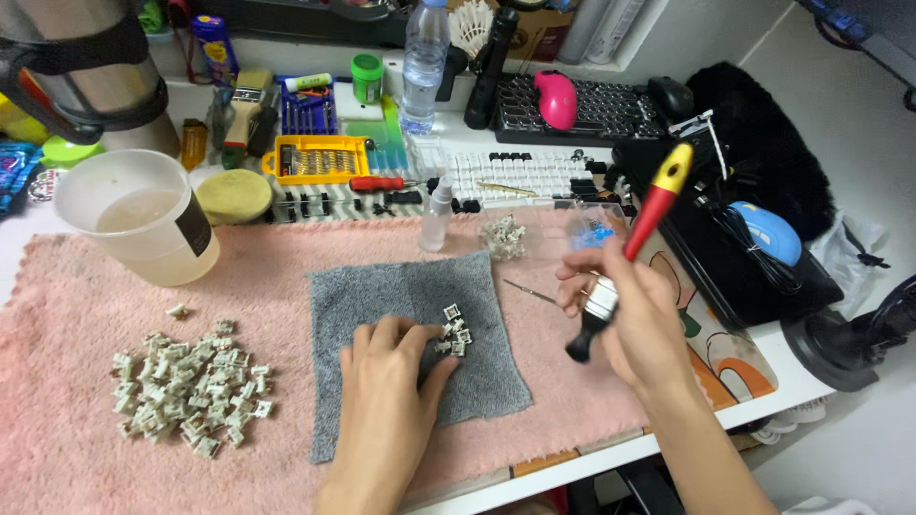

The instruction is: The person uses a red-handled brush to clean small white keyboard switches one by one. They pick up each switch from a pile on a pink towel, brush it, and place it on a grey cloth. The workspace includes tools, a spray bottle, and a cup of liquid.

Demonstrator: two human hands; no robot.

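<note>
The left hand (386,367) pinches small pale keyboard switches (454,330) on the grey square cloth (401,296). Just right, the right hand (634,319) clenches a red-and-yellow-handled brush (630,253), bristles tilted down-left toward them.

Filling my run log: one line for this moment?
left hand: on switches | right hand: holds brush | grey cloth

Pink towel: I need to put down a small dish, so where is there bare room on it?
The pink towel is bare between the plastic cup and the grey cloth, and along its near edge below the pile of switches. Crowded: the grey cloth, with the left hand, and the back of the desk with tools and keycaps.
</note>
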